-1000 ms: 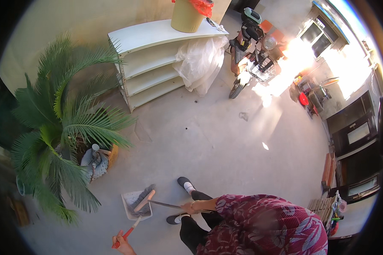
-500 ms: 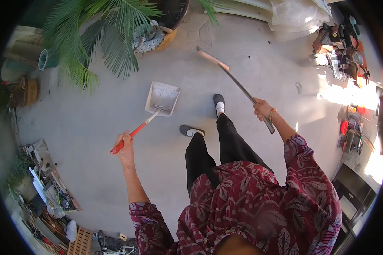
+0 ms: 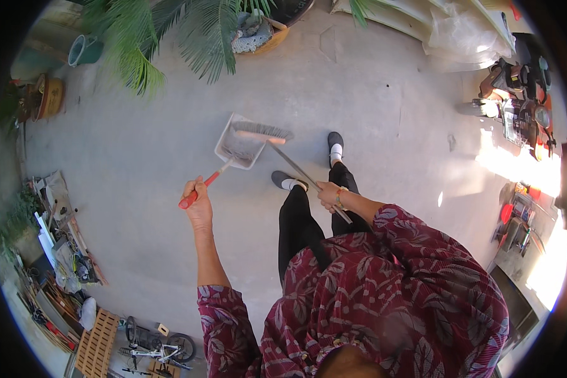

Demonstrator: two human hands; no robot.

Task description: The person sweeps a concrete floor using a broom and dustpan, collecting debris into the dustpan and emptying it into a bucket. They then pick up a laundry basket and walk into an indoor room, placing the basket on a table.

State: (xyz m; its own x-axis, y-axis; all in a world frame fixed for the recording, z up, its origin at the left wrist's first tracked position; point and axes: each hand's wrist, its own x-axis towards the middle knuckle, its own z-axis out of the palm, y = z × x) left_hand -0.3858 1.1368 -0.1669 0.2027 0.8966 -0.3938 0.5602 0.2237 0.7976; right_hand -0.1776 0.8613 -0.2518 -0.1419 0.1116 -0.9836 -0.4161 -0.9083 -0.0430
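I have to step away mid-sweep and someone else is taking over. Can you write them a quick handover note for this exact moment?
Left hand: shut on the red handle of the grey dustpan, held out over the concrete floor.
Right hand: shut on the broom stick, bristle head resting at the dustpan's mouth.
Done: broom and pan brought together.
Left: whether any dirt is in the pan cannot be told; check it.

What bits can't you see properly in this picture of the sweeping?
- Head view: whether the dustpan holds any dirt; too small to tell.
- Head view: the broom handle's upper end, hidden against the patterned sleeve.
- Head view: the left hand fingertips, curled around the red handle.
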